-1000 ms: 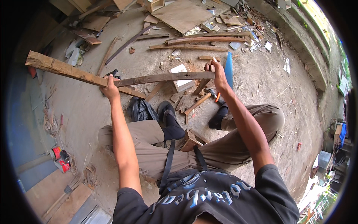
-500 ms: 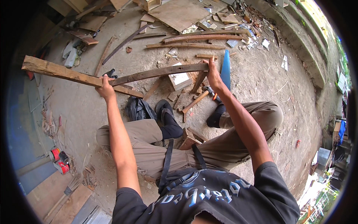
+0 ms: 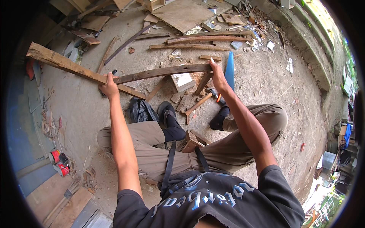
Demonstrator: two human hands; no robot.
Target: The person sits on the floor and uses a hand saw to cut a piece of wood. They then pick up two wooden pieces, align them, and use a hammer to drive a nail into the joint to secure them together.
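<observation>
My left hand [image 3: 110, 87] is closed where two lengths of wood meet. One is a lighter brown wooden plank [image 3: 64, 64] slanting from the far left down toward my left foot. The other, a dark wooden strip [image 3: 159, 73], runs rightward from that hand, nearly level. At the strip's right end, my right hand [image 3: 218, 77] holds it with the fingers pointing away from me. Below the strip lie a wooden box with a white top [image 3: 183, 80] and a hammer [image 3: 201, 102]. A blue handsaw blade [image 3: 230, 70] rests just right of my right hand.
I sit on a rough ground with my legs bent. A black plastic bag [image 3: 141, 110] is beside my left foot. Farther off lie several wooden strips [image 3: 190, 46], a large board [image 3: 182, 15] and scraps. Red-labelled reels [image 3: 59, 161] and a brush [image 3: 70, 190] are at the lower left.
The lighter plank's left end has swung away from me and slightly rightward. My left hand has tilted a little with it; my right hand and the dark strip have barely moved.
</observation>
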